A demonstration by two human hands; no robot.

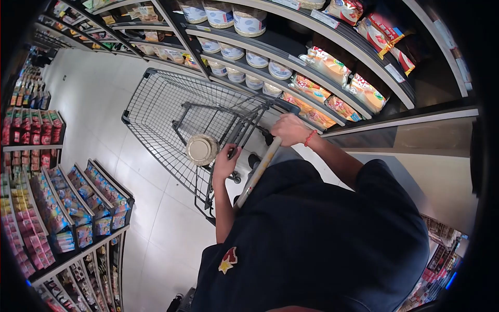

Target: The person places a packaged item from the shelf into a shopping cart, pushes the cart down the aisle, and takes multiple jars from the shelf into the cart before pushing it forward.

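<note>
A wire shopping cart (156, 99) stands in the aisle, with a round, pale-lidded tub (201, 150) in its basket near the handle end. My left hand (225, 163) reaches over the pale handlebar (260, 169), its fingers curled on a dark part of the cart's inner frame, just right of the tub. My right hand (291, 129), with a red bracelet at the wrist, is closed round the far end of the handlebar. Its fingertips are partly hidden.
Shelves (291, 49) with clear tubs (249, 21) and bagged food (327, 65) run along the top and right, close to the cart. Another shelf unit (73, 244) with colourful packets (67, 197) stands at the left. Pale floor tiles (150, 208) show between them.
</note>
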